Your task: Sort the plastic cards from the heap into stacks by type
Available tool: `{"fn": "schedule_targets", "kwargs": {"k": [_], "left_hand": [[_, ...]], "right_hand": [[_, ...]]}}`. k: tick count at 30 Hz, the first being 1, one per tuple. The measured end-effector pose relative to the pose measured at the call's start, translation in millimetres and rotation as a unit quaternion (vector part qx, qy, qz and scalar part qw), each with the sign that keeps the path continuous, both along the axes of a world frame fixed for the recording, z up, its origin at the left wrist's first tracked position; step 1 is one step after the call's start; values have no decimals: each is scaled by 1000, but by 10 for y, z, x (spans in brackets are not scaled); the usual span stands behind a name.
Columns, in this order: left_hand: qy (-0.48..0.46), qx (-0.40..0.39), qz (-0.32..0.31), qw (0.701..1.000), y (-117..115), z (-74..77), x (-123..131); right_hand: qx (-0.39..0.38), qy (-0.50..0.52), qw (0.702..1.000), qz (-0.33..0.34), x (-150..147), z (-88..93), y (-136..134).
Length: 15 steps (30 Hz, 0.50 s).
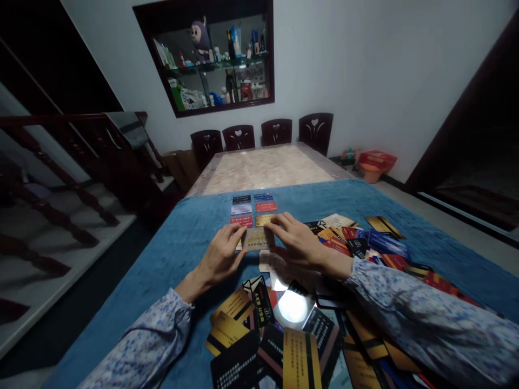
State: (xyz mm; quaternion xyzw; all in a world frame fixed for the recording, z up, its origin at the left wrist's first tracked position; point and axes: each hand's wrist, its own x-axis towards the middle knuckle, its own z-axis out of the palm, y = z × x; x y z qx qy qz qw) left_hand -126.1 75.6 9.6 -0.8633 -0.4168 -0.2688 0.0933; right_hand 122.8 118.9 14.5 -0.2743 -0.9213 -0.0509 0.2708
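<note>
Both of my hands meet over a pale gold card (256, 239) lying on the blue cloth (182, 237). My left hand (221, 254) pinches the card's left edge with its fingertips. My right hand (294, 240) holds the card's right edge, fingers curled over it. Just beyond the card, several cards (253, 209) lie face up in two neat columns, red, blue and grey. A loose heap of black, gold and red cards (284, 335) spreads in front of me and off to the right.
Beyond the cloth the marble tabletop (263, 167) runs to several dark chairs (275, 131) against the wall. A glass-fronted wall cabinet (214, 59) hangs above them. A stair railing (81, 151) stands at the left, a red tub (376, 162) on the floor at the right.
</note>
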Motion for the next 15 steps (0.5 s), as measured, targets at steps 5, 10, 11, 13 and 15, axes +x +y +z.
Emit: {"fn": "schedule_targets", "kwargs": {"k": [5,10,11,13,15], "left_hand": [[7,-55,-4,998,94,45,-217],[5,-127,4,992,147,19,-381],[2,-140,8,990,153,8,-404],[-5,-161,15,987,166,-15,-443],[-6,-182,17,983,182,-33,-474]], "right_hand": [[-73,-5,997,28,-209,-70,168],[-131,-6,991,24,-438,-178,287],[-138,-4,990,21,-478,-204,306],[-150,0,989,13,-546,-257,339],[-162,1,987,2,-600,-307,367]]}}
